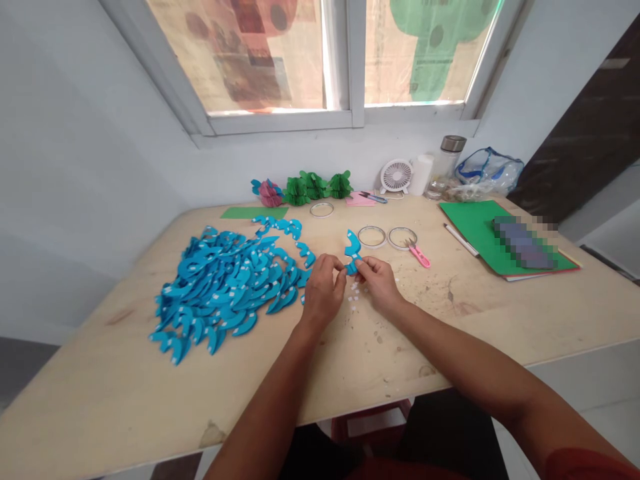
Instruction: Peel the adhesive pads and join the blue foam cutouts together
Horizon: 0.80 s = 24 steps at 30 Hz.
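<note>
Two bare forearms reach up from the near edge and meet over the middle of the pale plywood table. Its top is smooth, scuffed and spotted. The left hand and the right hand are both curled, fingertips pinched together on the lower end of a blue crescent-shaped paper cutout, which stands up just beyond the knuckles.

Small white scraps lie on the wood between the two hands. Left of the left hand, nearly touching it, sprawls a loose heap of matching blue curved cutouts, flat and matte, many carrying small white squares. Just beyond the right hand lie two thin clear tape rings, with pink-handled snips resting on the right one. A third ring lies farther off.

Well right of the right hand sits a green sheet on a folder, a white pen along its edge. Far beyond both hands, against the wall, stand ruffled green honeycomb paper shapes, a pink and blue one, a small white fan, a glass jar with a metal lid and a crumpled clear plastic bag. Above them is a white-framed window, its panes covered with printed paper; the walls are plain grey-white.
</note>
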Each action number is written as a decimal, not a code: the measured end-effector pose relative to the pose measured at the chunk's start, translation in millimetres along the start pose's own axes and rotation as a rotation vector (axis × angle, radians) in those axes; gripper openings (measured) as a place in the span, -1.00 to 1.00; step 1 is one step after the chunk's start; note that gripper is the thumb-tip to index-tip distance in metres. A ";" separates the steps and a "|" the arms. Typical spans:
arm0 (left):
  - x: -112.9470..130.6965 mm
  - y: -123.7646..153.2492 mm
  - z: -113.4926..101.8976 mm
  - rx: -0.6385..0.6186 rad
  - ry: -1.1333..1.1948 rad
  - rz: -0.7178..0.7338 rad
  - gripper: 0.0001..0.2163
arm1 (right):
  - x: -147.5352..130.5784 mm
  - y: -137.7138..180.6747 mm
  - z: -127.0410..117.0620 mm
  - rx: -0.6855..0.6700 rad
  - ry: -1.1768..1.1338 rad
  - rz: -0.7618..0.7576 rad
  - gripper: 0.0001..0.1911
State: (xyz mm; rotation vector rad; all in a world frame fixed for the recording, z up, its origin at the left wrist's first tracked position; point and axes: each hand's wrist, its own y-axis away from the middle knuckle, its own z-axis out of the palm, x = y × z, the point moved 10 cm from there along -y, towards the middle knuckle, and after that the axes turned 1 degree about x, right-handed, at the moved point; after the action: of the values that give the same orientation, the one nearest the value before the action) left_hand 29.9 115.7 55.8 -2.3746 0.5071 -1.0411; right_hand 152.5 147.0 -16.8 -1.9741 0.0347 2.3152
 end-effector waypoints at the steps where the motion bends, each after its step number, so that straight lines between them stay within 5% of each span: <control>1: 4.1 0.4 -0.3 0.003 -0.013 0.031 -0.92 | 1.7 -0.5 -0.8 0.007 -0.023 0.014 -0.69; 10: 16.8 0.4 -4.7 -0.035 0.093 0.094 -0.87 | 3.3 -5.5 -9.8 0.061 -0.126 0.042 -0.73; 24: -27.4 1.0 -1.0 -0.018 0.255 -0.275 -0.89 | 1.8 -3.5 -8.2 0.048 -0.155 0.042 -0.75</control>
State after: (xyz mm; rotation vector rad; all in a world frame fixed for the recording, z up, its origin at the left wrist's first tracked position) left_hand 11.6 128.7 40.1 -2.3861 0.2810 -1.4792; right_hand 160.6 150.0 -19.7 -1.7835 0.1202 2.4620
